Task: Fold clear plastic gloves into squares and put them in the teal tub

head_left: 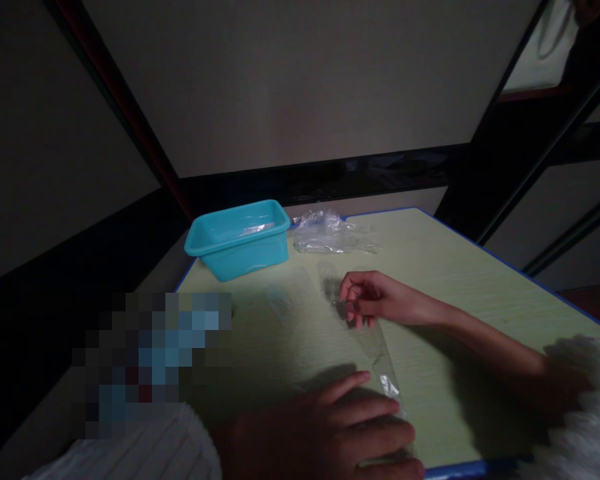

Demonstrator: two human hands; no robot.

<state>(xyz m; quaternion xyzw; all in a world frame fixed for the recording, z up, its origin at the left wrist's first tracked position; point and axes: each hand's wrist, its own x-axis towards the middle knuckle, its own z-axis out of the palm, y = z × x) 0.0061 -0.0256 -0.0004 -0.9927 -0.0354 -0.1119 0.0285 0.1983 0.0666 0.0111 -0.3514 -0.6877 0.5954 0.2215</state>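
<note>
A thin, clear plastic bag (pixel 373 343) lies flattened on the table, its outline faint and its right edge catching the light. My left hand (pixel 350 427) rests at the near end of it, palm down with the fingers stretched out and apart. Farther up, my right hand (pixel 367 298) has its fingers curled in at the bag's right side, thumb against them, pinching the film. Exactly how much plastic sits between those fingertips is hard to see.
A turquoise plastic basket (pixel 247 257) stands at the table's back left, with something clear and shiny inside. Beside it lies a crumpled heap of clear plastic bags (pixel 327 233). The pale table (pixel 460 280) has a blue edge; cabinet panels (pixel 305 87) rise behind. A blurred patch covers the left side.
</note>
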